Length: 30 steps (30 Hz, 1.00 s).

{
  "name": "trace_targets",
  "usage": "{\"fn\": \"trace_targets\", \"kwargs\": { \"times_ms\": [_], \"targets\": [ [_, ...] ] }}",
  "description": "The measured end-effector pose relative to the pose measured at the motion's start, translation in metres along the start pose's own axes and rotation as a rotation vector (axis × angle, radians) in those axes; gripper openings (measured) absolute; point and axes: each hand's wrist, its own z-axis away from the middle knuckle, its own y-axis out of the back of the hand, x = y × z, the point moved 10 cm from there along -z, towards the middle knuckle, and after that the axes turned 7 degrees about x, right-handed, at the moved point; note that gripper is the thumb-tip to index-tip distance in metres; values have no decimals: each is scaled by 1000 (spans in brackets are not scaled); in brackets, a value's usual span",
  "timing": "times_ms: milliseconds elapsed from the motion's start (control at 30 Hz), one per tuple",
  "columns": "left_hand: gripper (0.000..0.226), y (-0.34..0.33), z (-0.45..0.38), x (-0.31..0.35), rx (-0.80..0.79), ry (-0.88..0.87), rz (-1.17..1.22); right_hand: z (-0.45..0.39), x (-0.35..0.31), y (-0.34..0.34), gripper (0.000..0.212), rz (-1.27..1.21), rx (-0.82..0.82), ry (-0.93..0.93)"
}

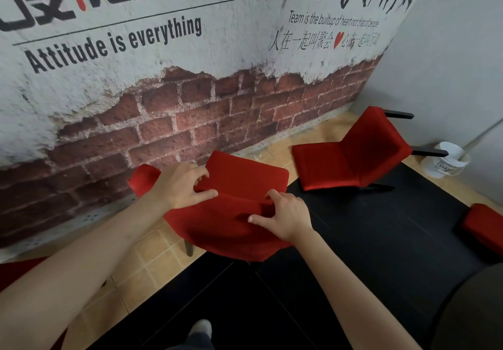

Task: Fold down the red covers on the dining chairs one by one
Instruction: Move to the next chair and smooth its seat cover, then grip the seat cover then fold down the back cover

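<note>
A dining chair in a red cover (pixel 239 175) stands in front of me by the brick wall. My left hand (pixel 181 185) grips a fold of the red cloth on the chair's left side, thumb on top and fingers tucked in. My right hand (pixel 283 220) pinches the bunched cloth on the right, with its fingers curled into the crease. The lower part of the cover (pixel 217 232) hangs loose over the seat's front. A second red-covered chair (pixel 351 156) lies tipped on the black table to the right.
A black table top (pixel 367 235) fills the lower right, with another red cushion (pixel 484 227) at its right edge. A white bucket (pixel 446 160) sits in the corner. Tan floor tiles (pixel 147 262) run along the wall. My shoe (pixel 201 328) shows at the bottom.
</note>
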Motion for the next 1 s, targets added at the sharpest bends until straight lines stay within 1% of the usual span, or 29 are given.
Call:
{"fn": "trace_targets", "kwargs": {
  "times_ms": [67, 167, 333, 433, 600, 700, 833, 1000],
  "targets": [
    [60, 2, -11, 6, 7, -1, 22, 1, 11, 9, 101, -58, 20, -33],
    [60, -1, -28, 18, 21, -19, 47, 4, 35, 24, 99, -93, 54, -109],
    [57, -12, -51, 38, 3, -56, 152, 4, 72, 37, 80, -102, 99, -250],
    [53, -21, -69, 46, -12, -73, 169, 7, 92, 38, 72, -91, 110, -327],
    [53, -48, -102, 77, -83, -114, 179, 17, 138, 43, 68, -69, 112, -443],
    [55, -71, -128, 103, -138, -141, 167, 21, 176, 44, 69, -68, 96, -498],
    [52, -106, -166, 144, -187, -127, 183, 23, 238, 45, 69, -78, 58, -545],
    [49, -151, -216, 213, -225, -110, 193, 23, 333, 52, 67, -72, 4, -576]
  ]
}}
